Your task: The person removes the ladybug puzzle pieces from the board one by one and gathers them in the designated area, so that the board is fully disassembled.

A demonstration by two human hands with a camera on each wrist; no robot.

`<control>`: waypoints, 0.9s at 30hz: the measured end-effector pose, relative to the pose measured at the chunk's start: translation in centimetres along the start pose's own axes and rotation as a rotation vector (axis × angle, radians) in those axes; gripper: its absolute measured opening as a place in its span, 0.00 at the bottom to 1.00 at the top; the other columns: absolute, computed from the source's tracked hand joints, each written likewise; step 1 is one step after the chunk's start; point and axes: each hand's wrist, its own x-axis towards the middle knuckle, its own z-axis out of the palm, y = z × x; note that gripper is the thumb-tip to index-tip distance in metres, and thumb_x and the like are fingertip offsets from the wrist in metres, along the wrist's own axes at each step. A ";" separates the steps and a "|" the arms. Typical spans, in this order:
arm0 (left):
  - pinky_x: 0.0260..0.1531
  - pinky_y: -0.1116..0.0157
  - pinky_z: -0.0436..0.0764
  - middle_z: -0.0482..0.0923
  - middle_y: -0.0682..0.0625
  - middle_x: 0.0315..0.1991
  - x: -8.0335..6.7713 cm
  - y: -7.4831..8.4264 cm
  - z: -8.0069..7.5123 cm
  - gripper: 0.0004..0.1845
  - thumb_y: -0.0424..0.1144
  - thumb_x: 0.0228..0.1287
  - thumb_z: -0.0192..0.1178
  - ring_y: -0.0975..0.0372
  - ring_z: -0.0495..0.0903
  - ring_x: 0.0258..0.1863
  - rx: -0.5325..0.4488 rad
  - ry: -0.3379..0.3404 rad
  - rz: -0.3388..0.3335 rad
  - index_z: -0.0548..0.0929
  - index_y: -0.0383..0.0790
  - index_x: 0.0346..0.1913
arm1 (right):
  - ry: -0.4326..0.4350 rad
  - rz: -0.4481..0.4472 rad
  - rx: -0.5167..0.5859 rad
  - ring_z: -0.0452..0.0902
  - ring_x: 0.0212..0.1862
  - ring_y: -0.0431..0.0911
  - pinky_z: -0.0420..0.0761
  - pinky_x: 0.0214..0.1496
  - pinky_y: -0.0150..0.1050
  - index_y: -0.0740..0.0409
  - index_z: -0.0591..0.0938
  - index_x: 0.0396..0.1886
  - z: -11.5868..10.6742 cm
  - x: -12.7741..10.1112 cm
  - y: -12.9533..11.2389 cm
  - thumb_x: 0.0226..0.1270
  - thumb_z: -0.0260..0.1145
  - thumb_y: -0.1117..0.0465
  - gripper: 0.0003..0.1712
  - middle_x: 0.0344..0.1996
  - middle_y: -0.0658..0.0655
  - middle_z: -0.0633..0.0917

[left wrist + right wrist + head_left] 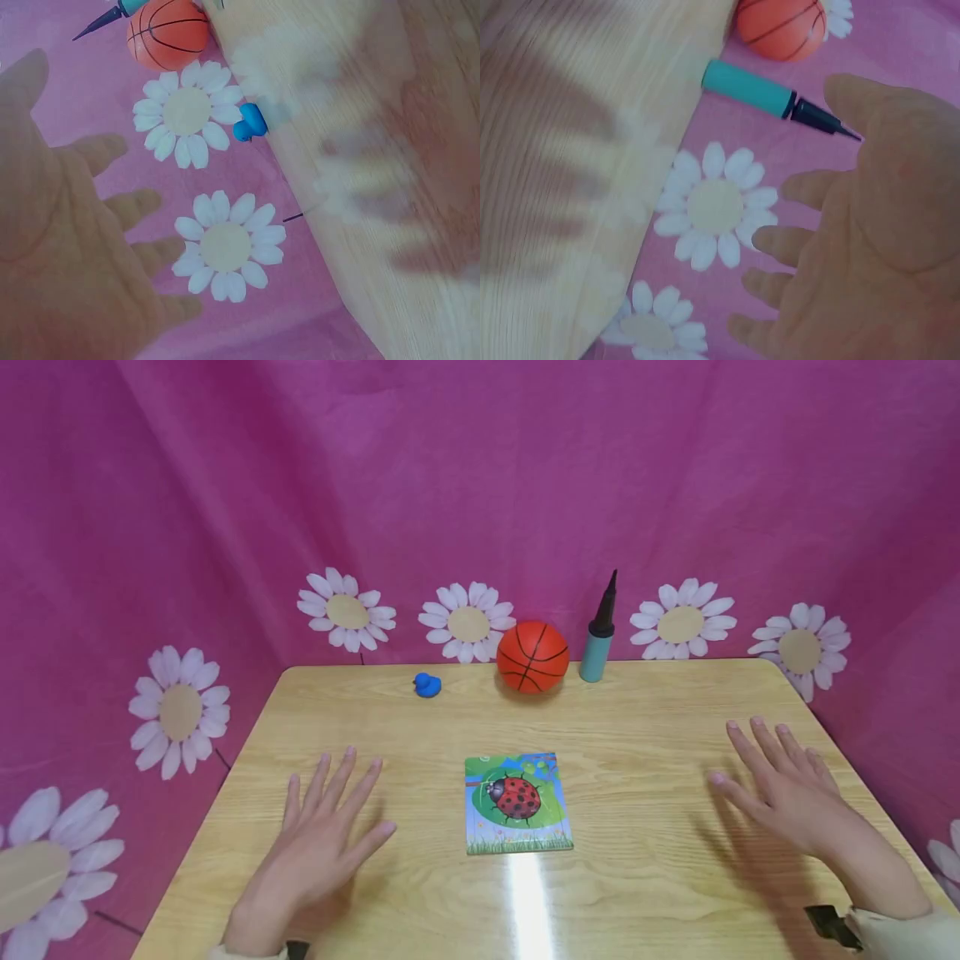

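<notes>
Flat on the table lies a square ladybug picture puzzle [519,803], between the two hands and touched by neither. My left hand [318,847] hovers over the table to its left, palm down with fingers spread and nothing held. On the other side, my right hand [791,793] is also above the tabletop, fingers spread and holding nothing. Along the back edge stand a small blue rubber duck [427,686], an orange toy basketball [532,657] and an upright teal hand pump [597,647] with a black nozzle. The right wrist view shows the pump [750,88] beyond my fingers.
The wooden table [645,893] has a strip of glare near its front. Behind it and at both sides hangs a pink curtain [465,468] with large white daisies, close to the table's back edge.
</notes>
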 end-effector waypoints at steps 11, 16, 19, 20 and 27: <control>0.79 0.30 0.41 0.67 0.43 0.79 2.3 2.4 0.6 0.34 0.67 0.72 0.57 0.40 0.57 0.83 0.021 0.048 0.188 0.81 0.48 0.70 | 0.066 -0.262 -0.046 0.68 0.72 0.73 0.70 0.70 0.72 0.63 0.72 0.76 2.3 3.5 -5.7 0.74 0.67 0.42 0.41 0.72 0.74 0.73; 0.80 0.31 0.46 0.67 0.45 0.80 3.2 3.8 1.3 0.33 0.68 0.74 0.55 0.42 0.59 0.82 0.072 -0.013 0.266 0.80 0.51 0.71 | 0.096 -0.364 -0.036 0.79 0.63 0.63 0.80 0.65 0.64 0.59 0.79 0.71 4.1 4.7 -9.0 0.72 0.71 0.44 0.35 0.61 0.67 0.83; 0.80 0.31 0.45 0.68 0.47 0.79 4.0 4.9 1.8 0.32 0.67 0.74 0.55 0.43 0.60 0.82 0.100 -0.032 0.317 0.80 0.54 0.71 | 0.090 -0.411 -0.017 0.81 0.62 0.60 0.82 0.64 0.61 0.57 0.81 0.69 5.0 5.4 -10.6 0.70 0.72 0.45 0.34 0.60 0.64 0.84; 0.80 0.30 0.45 0.69 0.47 0.79 4.3 5.2 2.0 0.32 0.67 0.74 0.55 0.43 0.61 0.82 0.106 -0.036 0.332 0.80 0.55 0.71 | 0.087 -0.425 -0.013 0.81 0.61 0.58 0.82 0.64 0.60 0.57 0.81 0.69 5.3 5.7 -11.1 0.70 0.73 0.45 0.34 0.60 0.63 0.85; 0.81 0.34 0.51 0.70 0.46 0.78 6.7 8.3 3.1 0.31 0.66 0.74 0.56 0.44 0.64 0.80 0.058 -0.133 0.398 0.79 0.55 0.72 | 0.008 -0.468 0.034 0.80 0.62 0.56 0.82 0.67 0.57 0.59 0.83 0.67 6.4 7.5 -13.5 0.67 0.75 0.47 0.33 0.60 0.61 0.84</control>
